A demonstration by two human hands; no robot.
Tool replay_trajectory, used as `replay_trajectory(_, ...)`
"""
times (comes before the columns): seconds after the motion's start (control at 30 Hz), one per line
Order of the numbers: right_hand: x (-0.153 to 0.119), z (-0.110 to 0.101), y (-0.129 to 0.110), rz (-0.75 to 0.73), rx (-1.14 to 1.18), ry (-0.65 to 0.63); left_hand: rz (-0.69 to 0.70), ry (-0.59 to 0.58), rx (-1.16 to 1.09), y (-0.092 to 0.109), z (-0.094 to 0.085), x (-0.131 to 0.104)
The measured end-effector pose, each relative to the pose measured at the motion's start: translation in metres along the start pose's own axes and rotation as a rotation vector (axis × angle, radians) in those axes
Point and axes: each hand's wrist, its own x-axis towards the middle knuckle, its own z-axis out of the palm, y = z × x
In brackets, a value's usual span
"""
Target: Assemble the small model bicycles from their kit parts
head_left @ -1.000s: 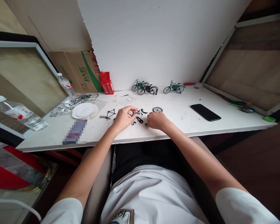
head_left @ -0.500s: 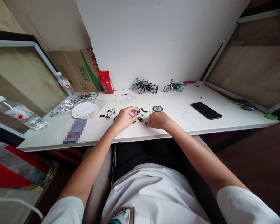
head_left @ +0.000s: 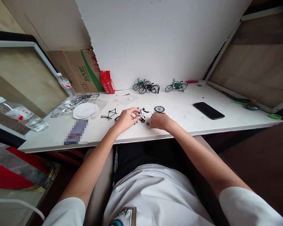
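My left hand [head_left: 127, 118] is over the small black parts [head_left: 142, 119] at the middle of the white table, its fingers curled toward the thumb around something too small to make out. To its right my right hand [head_left: 159, 121] is closed in a fist, and what it may hold is hidden. Just behind that hand lies a spoked wheel [head_left: 159, 109]. A small round dark part [head_left: 147, 123] sits between my hands. Left of my left hand lies a black bicycle frame [head_left: 112, 113]. A curved black piece [head_left: 145, 110] rests behind the small parts.
Model bicycles [head_left: 149, 88] stand at the back, with another green one [head_left: 176, 85] to their right. A black phone [head_left: 208, 110] lies on the right of the table [head_left: 179, 131]. White discs [head_left: 85, 110], a red box [head_left: 108, 82] and water bottles [head_left: 21, 114] are at left.
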Motion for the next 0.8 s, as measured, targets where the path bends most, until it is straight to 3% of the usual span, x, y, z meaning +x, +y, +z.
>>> replay_trajectory(0.2, 0.0, -0.005, 0.015, -0.043, 0.118, -0.006, -0.003, 0.029, -0.034, 0.0, 0.001, 0.002)
replay_trajectory(0.37, -0.001, -0.012, 0.035, -0.109, 0.456, -0.05, -0.052, 0.021, -0.168, -0.01, 0.006, 0.005)
replay_trajectory(0.5, -0.002, -0.015, 0.047, -0.292, 0.763, -0.077, -0.139, 0.021, -0.334, -0.019, 0.014, 0.007)
replay_trajectory(0.67, -0.002, -0.011, 0.05, -0.477, 1.211, -0.101, -0.203, 0.07, -0.332, -0.021, 0.024, 0.009)
replay_trajectory(0.8, 0.003, -0.005, 0.045, -0.523, 1.432, -0.103, -0.22, -0.023, -0.432, -0.014, 0.026, 0.007)
